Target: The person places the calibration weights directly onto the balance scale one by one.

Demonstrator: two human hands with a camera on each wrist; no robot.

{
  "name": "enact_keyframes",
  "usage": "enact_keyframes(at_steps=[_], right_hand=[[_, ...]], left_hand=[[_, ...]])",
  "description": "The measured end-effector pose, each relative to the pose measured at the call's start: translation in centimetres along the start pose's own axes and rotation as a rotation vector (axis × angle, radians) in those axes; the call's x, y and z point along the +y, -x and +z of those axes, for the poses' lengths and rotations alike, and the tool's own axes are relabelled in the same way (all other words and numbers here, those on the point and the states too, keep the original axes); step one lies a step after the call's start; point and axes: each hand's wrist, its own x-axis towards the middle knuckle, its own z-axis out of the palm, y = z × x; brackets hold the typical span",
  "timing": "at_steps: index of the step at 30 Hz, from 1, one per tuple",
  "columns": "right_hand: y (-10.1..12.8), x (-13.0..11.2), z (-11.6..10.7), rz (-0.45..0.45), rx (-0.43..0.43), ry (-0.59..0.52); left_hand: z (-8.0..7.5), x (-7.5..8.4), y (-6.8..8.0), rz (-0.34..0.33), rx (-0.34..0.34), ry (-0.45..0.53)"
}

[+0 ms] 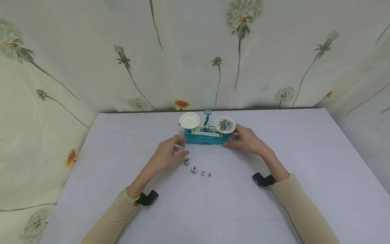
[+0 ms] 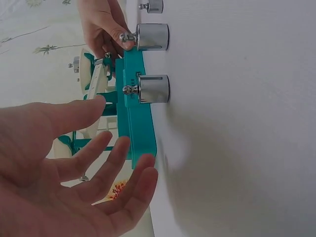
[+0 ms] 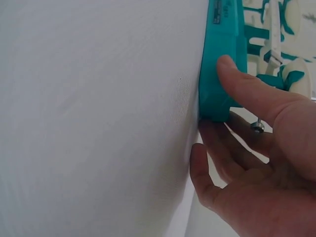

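1. I see the teal balance scale point(image 1: 203, 137) standing at the middle of the white desk point(image 1: 304, 162), toward the back, near the floral wall covering point(image 1: 91, 61).
2. My right hand point(image 1: 248, 140) is on the right end of its base. In the right wrist view the thumb point(image 3: 242, 84) lies pressed on the front face and the fingers point(image 3: 217, 143) are loosely curled under the end, so it holds the base lightly rather than clamping it.
3. My left hand point(image 1: 167, 154) is spread, fingers straight and relaxed, just beside the left end of the base; I cannot tell whether a fingertip touches it. It holds nothing.
4. The left pan point(image 1: 189, 119) is bare; the right pan point(image 1: 225, 124) carries a small heap of metal weights point(image 1: 224, 124).
5. 4 loose weights point(image 1: 194, 169) stand in a row on the desk in front of the scale, stepping down in size, the biggest close by my left hand.
6. Handling, as I judge it: the base looks like stiff, smooth plastic, light but slippery, so I would grip both ends low on the base.
7. The beam, the pointer and the pans look thin and free to rock; I would keep off them, since a tilt could spill the loaded pan.
8. The weights look dense, polished and knob-topped, best pinched by the knob.
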Motion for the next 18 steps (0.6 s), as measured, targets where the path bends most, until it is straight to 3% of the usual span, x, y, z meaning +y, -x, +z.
enact_keyframes(at_steps=[18], right_hand=[[-0.12,-0.21,-0.1,0.018,-0.008,0.01]], left_hand=[[0.13,0.23,0.38,0.022,-0.126,-0.067]])
